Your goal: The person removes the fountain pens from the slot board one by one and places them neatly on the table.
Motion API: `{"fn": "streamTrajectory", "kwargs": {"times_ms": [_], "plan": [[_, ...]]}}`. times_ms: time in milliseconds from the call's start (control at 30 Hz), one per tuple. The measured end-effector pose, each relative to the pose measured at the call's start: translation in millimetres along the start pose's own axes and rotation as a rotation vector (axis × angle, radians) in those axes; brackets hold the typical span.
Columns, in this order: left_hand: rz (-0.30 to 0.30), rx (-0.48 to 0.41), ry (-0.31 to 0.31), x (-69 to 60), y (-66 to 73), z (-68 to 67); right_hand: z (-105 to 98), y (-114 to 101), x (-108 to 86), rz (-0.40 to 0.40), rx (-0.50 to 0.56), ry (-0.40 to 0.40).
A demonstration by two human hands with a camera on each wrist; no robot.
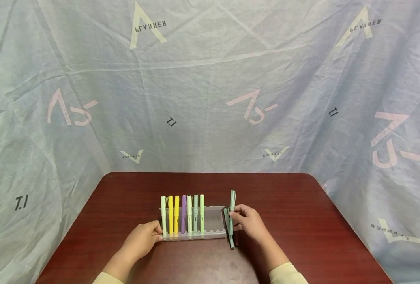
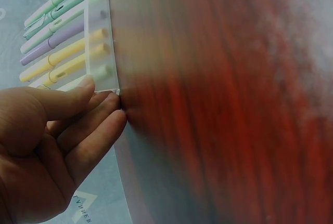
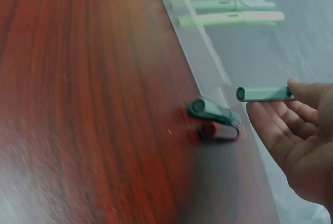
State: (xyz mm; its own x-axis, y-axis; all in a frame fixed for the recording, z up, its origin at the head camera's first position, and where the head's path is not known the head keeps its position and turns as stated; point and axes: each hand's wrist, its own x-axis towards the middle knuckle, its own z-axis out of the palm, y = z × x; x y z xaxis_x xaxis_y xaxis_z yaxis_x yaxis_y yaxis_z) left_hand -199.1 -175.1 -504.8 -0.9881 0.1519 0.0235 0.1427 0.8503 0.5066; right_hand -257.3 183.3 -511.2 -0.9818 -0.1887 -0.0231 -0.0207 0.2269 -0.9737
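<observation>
A clear plastic pen rack [image 1: 213, 235] stands on the table, with several capped pens leaning in its notches toward its left side. Among them are yellow pens [image 1: 176, 215], a purple pen [image 1: 183, 215] and pale green pens [image 1: 201, 215]. My left hand [image 1: 139, 240] pinches the rack's left front corner between thumb and fingers. Off the rack's right end, my right hand [image 1: 252, 224] holds a grey-green pen [image 1: 233, 201] upright. Below that pen, a green pen [image 3: 208, 110] lies beside the rack, next to a dark, red-ended piece [image 3: 221, 130] whose kind is unclear.
A dark red wooden table [image 1: 284, 197] lies beneath everything. Grey printed cloth [image 1: 203, 98] hangs behind it and along both sides. The rack's right section shows bare notches.
</observation>
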Motion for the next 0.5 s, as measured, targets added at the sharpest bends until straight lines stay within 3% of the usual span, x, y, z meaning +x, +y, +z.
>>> {"fn": "streamTrajectory", "kwargs": {"times_ms": [100,300,500], "plan": [[0.000,0.001,0.000,0.1,0.4,-0.7,-7,1,-0.5,0.024,-0.070,0.036],[0.000,-0.002,0.000,-0.2,0.7,-1.2,-15,11,-3.8,0.079,-0.314,0.082],[0.000,0.006,-0.004,0.3,-0.2,-0.5,-14,22,-6.7,0.113,-0.441,0.110]]}}
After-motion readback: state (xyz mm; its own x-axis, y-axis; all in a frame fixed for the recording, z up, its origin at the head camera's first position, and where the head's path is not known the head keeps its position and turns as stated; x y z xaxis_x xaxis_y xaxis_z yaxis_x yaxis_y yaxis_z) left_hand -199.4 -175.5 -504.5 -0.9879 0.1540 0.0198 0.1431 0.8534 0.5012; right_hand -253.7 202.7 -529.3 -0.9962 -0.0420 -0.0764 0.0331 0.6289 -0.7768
